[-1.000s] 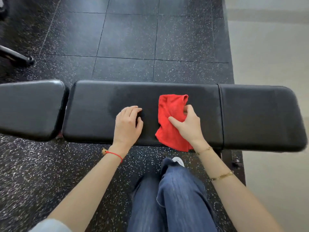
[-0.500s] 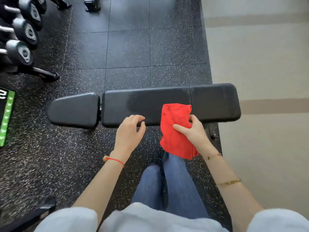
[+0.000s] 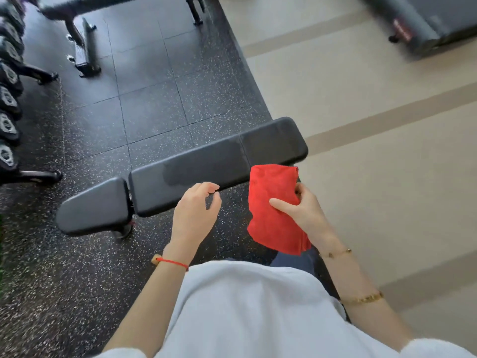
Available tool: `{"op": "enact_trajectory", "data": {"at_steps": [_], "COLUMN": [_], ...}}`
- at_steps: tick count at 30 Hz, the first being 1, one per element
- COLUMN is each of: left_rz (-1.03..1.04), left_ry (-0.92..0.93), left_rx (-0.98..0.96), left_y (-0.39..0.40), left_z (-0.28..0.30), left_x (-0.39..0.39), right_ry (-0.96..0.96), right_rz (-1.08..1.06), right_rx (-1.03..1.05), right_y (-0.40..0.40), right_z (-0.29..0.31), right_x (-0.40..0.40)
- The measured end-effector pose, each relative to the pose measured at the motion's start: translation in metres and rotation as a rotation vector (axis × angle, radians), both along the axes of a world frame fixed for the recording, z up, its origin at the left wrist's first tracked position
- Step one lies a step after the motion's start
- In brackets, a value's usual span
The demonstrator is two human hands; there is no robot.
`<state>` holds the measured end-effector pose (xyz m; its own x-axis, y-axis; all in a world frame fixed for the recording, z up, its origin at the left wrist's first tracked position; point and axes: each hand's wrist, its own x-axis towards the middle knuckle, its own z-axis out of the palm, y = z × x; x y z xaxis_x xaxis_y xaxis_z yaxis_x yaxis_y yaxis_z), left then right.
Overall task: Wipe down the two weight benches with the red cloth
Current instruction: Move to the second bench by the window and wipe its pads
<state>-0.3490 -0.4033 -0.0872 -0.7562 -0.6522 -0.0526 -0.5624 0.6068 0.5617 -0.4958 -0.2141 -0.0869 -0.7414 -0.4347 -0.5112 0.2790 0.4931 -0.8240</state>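
A black padded weight bench [image 3: 206, 164] lies slanted across the middle, with a damp streak on its long pad. My right hand [image 3: 299, 210] grips the red cloth [image 3: 273, 205], which hangs in the air in front of the bench's right end, off the pad. My left hand [image 3: 196, 213] hovers in front of the bench's near edge, fingers loosely curled and holding nothing. A second bench [image 3: 85, 11] stands blurred at the top left.
A rack of dumbbells [image 3: 7, 99] lines the left edge on the black speckled rubber floor. To the right runs beige flooring with darker stripes. A dark machine base [image 3: 418, 24] sits at the top right. My light shirt fills the bottom.
I have risen and stepped back from the bench. Both hands came off the pad; the right hand lifted the red cloth away. The view swung toward the right.
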Motion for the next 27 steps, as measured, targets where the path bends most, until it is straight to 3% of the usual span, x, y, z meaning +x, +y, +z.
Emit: {"op": "enact_trajectory", "data": {"at_steps": [15,27], "left_rz": [-0.008,0.047], "left_ry": [0.055,0.045], "left_rx": [0.004,0.019], "left_y": [0.162,0.168], "left_z": [0.017,0.018], "left_x": [-0.241,-0.398], "right_ry": [0.011,-0.051], "right_rz": [-0.172,-0.215], "right_rx": [-0.046,-0.093], "right_y": [0.189,0.193], "right_z": [0.020,0.015], "right_x": [-0.242,-0.408]}}
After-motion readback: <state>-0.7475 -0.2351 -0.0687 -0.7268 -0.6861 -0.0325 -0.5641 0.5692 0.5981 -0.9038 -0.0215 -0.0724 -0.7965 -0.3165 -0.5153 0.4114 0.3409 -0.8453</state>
